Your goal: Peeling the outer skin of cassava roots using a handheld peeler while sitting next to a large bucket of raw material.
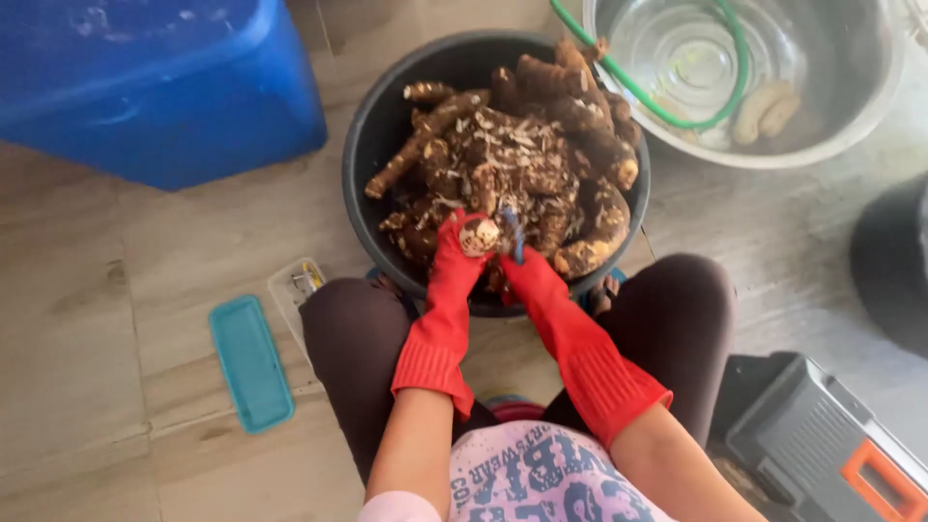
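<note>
The left hand [462,253], in a red rubber glove, has its fingers closed around a partly peeled root [478,235] above the black tub [372,145] of brown roots. The right hand [527,271], gloved too, grips a blue peeler [512,232] touching that root.

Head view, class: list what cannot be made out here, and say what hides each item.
- Peeler: only a blue part shows; the right hand covers the rest.
- Black tub bottom: buried under roots.
- Blue bin: cut by the top edge.
- Grey toolbox: cut by the bottom corner.
- Left hand fingers: glove hides them.
</note>
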